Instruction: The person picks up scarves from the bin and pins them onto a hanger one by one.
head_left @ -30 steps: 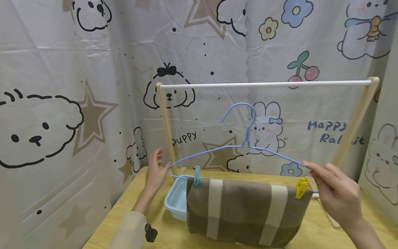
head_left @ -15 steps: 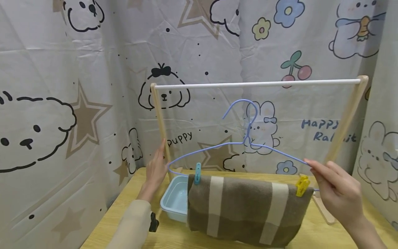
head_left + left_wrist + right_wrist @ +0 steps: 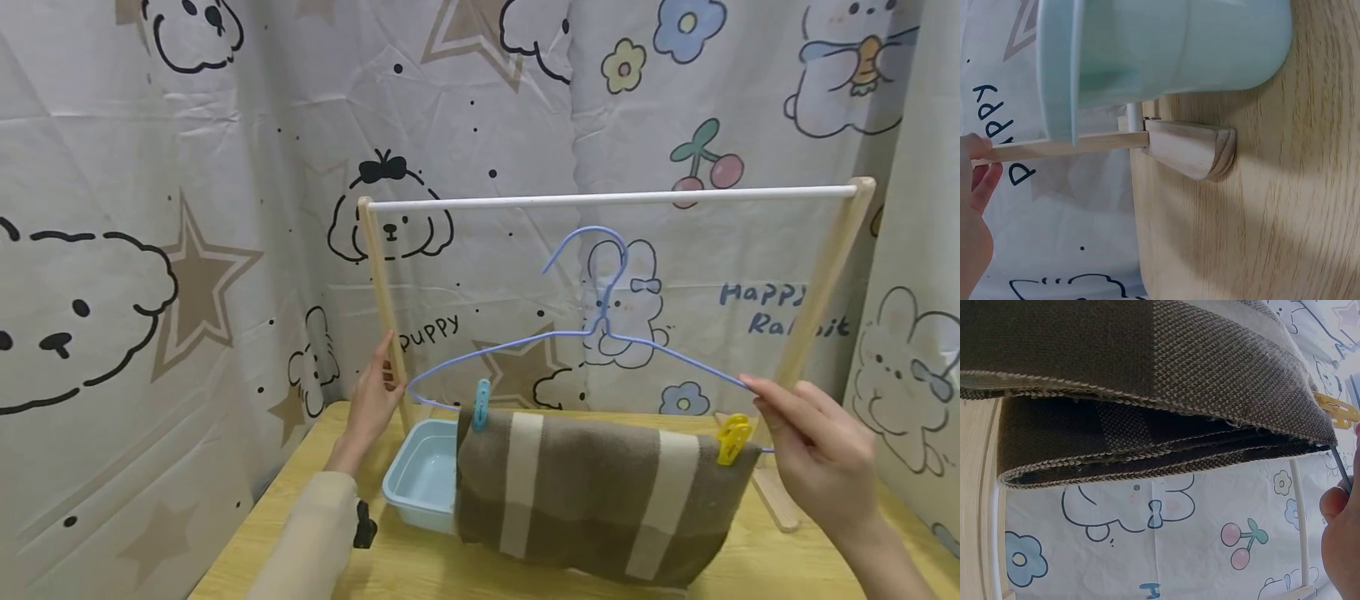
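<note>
My right hand (image 3: 817,458) pinches the right end of a blue wire clothes hanger (image 3: 602,323), holding it up in front of a drying rack (image 3: 615,198). Over the hanger's lower bar lies a folded brown towel (image 3: 592,492) with cream stripes. A blue clothespin (image 3: 482,406) clips its left corner and a yellow clothespin (image 3: 734,439) its right. The hanger's hook stands just below the rack's white rail, apart from it. With thumb and fingers my left hand (image 3: 367,408) grips the rack's left wooden post (image 3: 1054,145). The right wrist view shows the towel's layered edges (image 3: 1166,453).
A light blue basin (image 3: 427,515) stands on the wooden table (image 3: 255,550) behind the towel's left side, partly hidden. The rack's wooden foot (image 3: 1191,150) rests on the table. A printed curtain (image 3: 247,142) surrounds the back and sides.
My left hand has reached forward and taken hold of the rack's left post. The hanger and towel have risen slightly toward the rail. The head view has shifted a little to the right.
</note>
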